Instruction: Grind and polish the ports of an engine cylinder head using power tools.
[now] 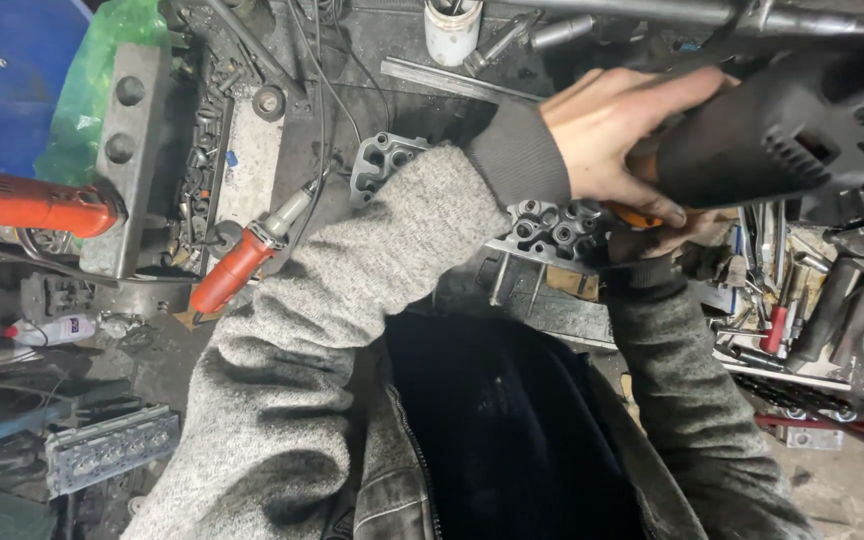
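The left hand wraps closed around the black power tool, steadying its body above the grey metal casting that lies on the cluttered surface. The right hand sits mostly hidden beneath, seemingly curled near an orange part; its grip I cannot tell. An orange grinder lies aside, within reach.

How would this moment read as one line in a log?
left hand: grips black power tool | right hand: under tool, mostly hidden | tool over grey metal casting | red grinder: lying idle
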